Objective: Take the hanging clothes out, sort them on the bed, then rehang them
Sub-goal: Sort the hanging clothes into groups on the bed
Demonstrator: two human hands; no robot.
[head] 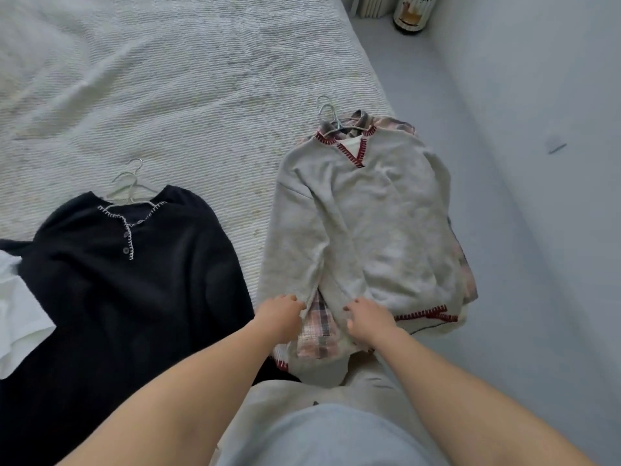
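A light grey sweater (379, 230) with red stitched trim lies on the bed's right side, on a white hanger (331, 117), over a pink plaid shirt (319, 327). My left hand (280, 316) grips the sweater's left sleeve near its cuff. My right hand (368, 319) rests with curled fingers on the sweater's lower hem; whether it pinches the cloth I cannot tell. To the left lies a black sweater (134, 280) with white stitching, on its own hanger (129, 190).
The bed (168, 89) has a white ribbed cover. A white garment (16, 314) shows under the black sweater at the left edge. A grey floor strip and wall (537, 163) run along the right. A bottle (411, 15) stands at the far corner.
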